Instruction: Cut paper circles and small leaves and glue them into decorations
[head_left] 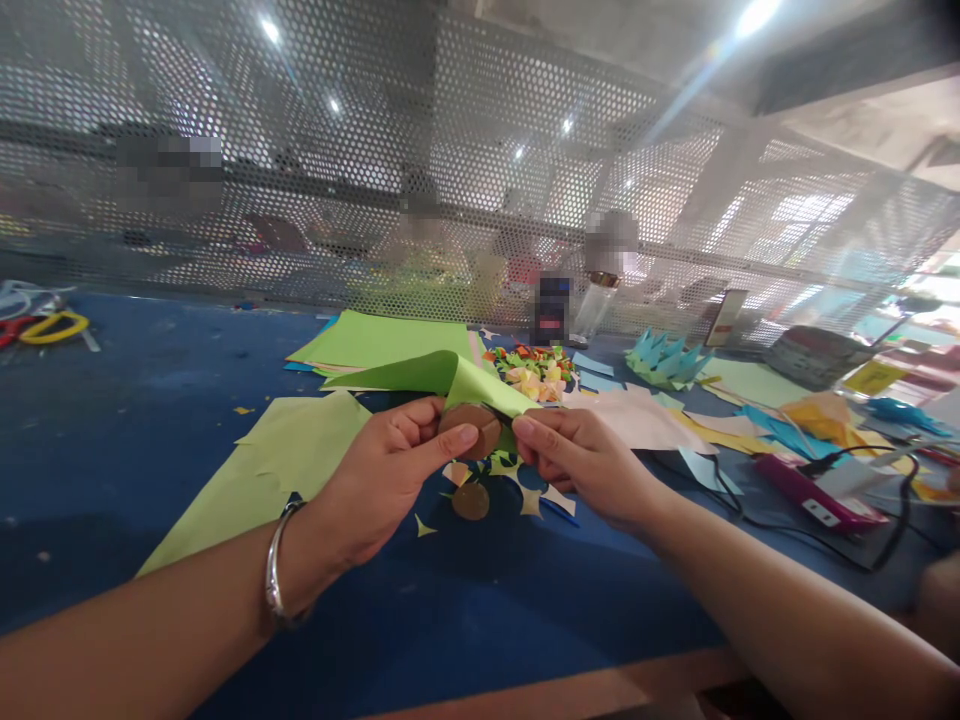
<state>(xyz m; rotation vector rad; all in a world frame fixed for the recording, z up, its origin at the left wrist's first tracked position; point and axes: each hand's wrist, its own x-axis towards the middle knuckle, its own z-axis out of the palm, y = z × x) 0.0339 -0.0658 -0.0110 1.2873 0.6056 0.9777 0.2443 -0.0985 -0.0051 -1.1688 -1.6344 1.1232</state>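
My left hand, with a silver bangle at the wrist, pinches a bent light-green sheet of paper together with a brown round disc. Its thumb lies flat on the disc. My right hand is closed at the sheet's right edge, thumb on top. A thin dark thing shows between its fingertips and the disc; its kind is unclear. Beneath the hands lie another brown round disc and pointed paper offcuts. The sheet hides part of the fingers.
Green sheets are stacked behind, and a cut pale-green sheet lies left. Folded paper pieces, a glass bottle and a blue paper shape stand farther back. Yellow-handled scissors lie far left; a purple power strip with cables, right.
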